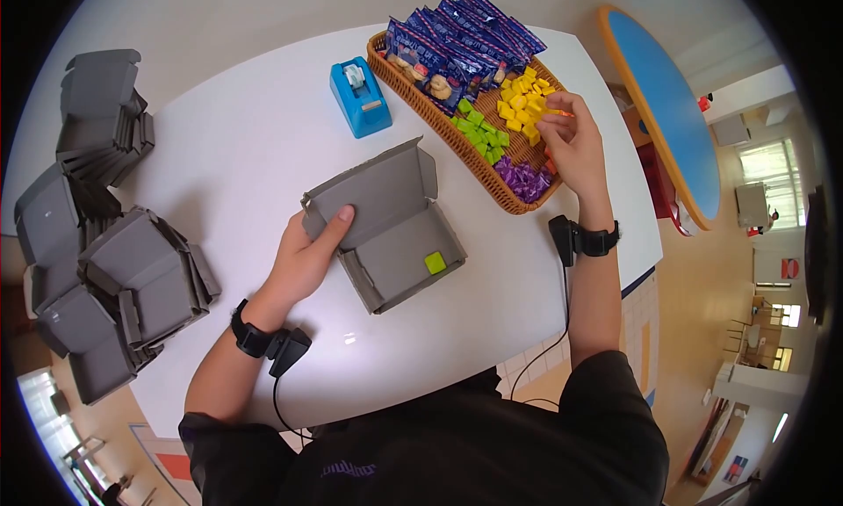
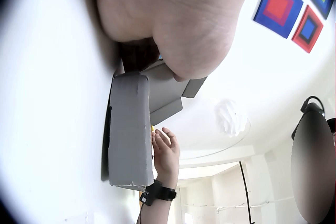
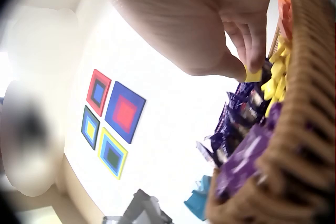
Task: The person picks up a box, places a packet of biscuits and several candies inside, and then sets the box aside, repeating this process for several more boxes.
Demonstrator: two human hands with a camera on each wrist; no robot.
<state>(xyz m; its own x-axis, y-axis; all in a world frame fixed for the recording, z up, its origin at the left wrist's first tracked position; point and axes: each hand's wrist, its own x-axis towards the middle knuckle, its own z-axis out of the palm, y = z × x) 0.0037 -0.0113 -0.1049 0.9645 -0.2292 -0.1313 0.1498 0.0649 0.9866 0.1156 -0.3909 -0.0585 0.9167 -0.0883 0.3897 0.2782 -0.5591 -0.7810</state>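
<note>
My left hand grips the left side of an unfolded grey cardboard box, its thumb over the inner side near the raised lid. One green wrapped candy lies in the right corner of the box. Over the right side of a wicker basket, my right hand pinches a small yellow candy between thumb and fingertips. Below those fingers lie a heap of yellow candies, green candies and purple-wrapped candies. Orange pieces are partly hidden beside the hand.
Dark blue snack packets fill the basket's far end. A blue tape dispenser stands left of it on the white table. Stacks of open grey boxes line the left edge. A blue round table stands beyond the right edge.
</note>
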